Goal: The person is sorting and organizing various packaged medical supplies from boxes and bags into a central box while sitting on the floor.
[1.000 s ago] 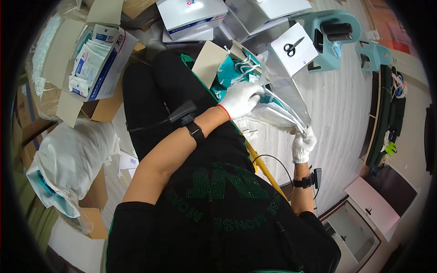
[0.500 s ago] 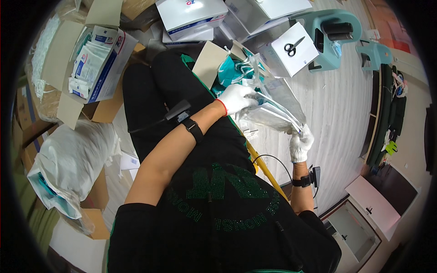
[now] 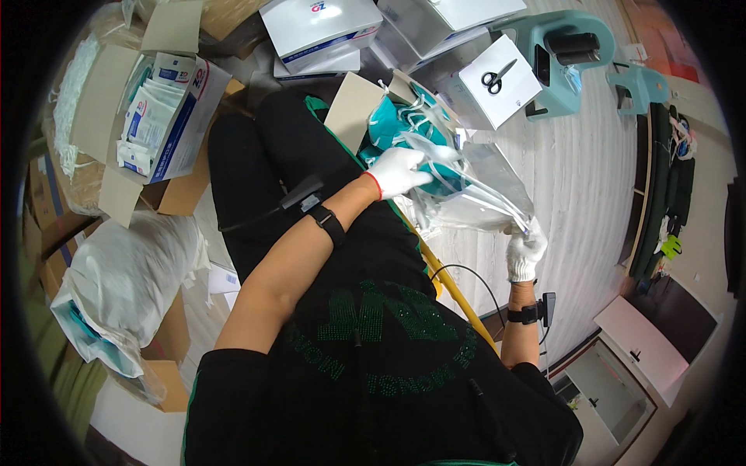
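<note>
My left hand (image 3: 398,172), in a white glove with a red cuff, has its fingers curled at the edge of a green cup-shaped face mask (image 3: 444,180). White straps (image 3: 497,200) run taut from there to my right hand (image 3: 526,250), also white-gloved, which is closed on the gathered end of a clear plastic bag (image 3: 493,171). The bag spreads between both hands. Just beyond, an open carton (image 3: 351,113) holds several more green masks (image 3: 388,124) with loose white straps. Exactly what lies between my left fingers is partly hidden.
At the left stand an open box of white packets (image 3: 159,116) and a white sack (image 3: 128,272). Scissors (image 3: 497,78) lie on a white box (image 3: 497,105) at the far right, beside a teal stool (image 3: 556,97). White boxes (image 3: 322,31) are at the back. A yellow bar (image 3: 458,299) runs beside my lap.
My right hand has moved slightly right and nearer me, drawing the bag end and straps with it. The green mask between the hands shows more. My left hand has shifted slightly.
</note>
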Available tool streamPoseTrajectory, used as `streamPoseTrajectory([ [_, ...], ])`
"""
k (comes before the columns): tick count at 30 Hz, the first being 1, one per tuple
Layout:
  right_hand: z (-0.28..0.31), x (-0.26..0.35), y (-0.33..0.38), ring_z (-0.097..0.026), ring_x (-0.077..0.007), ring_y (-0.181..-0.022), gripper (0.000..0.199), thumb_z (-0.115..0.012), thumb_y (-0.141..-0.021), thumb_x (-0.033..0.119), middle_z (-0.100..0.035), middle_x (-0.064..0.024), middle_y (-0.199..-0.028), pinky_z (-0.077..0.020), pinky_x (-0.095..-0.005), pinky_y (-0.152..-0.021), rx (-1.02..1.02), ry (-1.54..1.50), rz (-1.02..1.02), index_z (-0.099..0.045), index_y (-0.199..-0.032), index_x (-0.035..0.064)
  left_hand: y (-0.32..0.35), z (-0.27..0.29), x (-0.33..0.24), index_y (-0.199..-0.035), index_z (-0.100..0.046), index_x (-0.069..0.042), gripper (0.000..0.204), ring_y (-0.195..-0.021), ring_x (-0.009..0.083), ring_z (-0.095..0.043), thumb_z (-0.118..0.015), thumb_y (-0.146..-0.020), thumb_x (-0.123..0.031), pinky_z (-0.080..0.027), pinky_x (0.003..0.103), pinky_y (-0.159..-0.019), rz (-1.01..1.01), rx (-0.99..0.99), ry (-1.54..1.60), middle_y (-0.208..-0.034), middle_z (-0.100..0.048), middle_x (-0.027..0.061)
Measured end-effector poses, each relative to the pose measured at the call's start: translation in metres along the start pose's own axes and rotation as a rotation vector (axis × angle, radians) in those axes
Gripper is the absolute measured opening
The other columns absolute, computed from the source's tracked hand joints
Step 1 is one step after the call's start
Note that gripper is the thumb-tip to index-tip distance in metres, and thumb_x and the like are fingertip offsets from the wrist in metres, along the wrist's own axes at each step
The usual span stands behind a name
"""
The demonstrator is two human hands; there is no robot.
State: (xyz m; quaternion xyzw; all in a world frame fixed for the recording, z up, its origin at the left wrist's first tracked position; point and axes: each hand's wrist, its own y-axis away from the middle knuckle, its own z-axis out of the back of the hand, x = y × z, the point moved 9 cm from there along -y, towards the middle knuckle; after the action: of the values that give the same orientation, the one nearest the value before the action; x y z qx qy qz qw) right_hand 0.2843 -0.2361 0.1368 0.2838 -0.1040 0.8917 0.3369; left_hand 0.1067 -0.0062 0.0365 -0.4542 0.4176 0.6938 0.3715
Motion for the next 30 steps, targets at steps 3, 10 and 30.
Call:
streamPoseTrajectory([
  [3, 0.025, -0.019, 0.002, -0.058, -0.0119, -0.065, 0.015, -0.053, -0.094, 0.006, -0.063, -0.0051, -0.074, -0.0480, -0.0259, -0.060, -0.136, -0.290, -0.131, -0.062, -0.100, -0.0025, 0.002, 0.020, 0.018, -0.076, -0.054, 0.001, 0.028, -0.054, 0.0189, -0.052, -0.068, -0.081, -0.023, -0.042, 0.034, -0.053, 0.078, -0.161, 0.053, -0.062, -0.052, 0.0104],
  [10, 0.054, -0.046, -0.003, -0.058, -0.0106, -0.064, 0.016, -0.055, -0.093, 0.007, -0.063, -0.0058, -0.075, -0.0466, -0.0252, -0.057, -0.161, -0.241, -0.284, -0.063, -0.103, -0.0031, -0.003, 0.027, 0.094, -0.091, -0.060, 0.002, 0.023, -0.066, 0.0302, -0.067, -0.063, -0.082, -0.019, -0.053, 0.040, -0.063, 0.505, -0.347, -0.194, -0.081, -0.066, 0.0206],
  [30, -0.045, 0.091, -0.223, -0.052, -0.0175, -0.059, 0.014, -0.048, -0.091, 0.020, -0.057, -0.0038, -0.074, -0.0430, -0.0249, -0.050, 0.190, -1.735, -0.367, -0.055, -0.087, 0.0080, -0.015, -0.048, 0.019, -0.082, -0.067, -0.015, 0.012, -0.086, 0.0211, -0.059, -0.056, -0.080, -0.015, -0.044, 0.036, -0.065, -0.269, -0.065, -1.120, -0.087, -0.059, 0.0029],
])
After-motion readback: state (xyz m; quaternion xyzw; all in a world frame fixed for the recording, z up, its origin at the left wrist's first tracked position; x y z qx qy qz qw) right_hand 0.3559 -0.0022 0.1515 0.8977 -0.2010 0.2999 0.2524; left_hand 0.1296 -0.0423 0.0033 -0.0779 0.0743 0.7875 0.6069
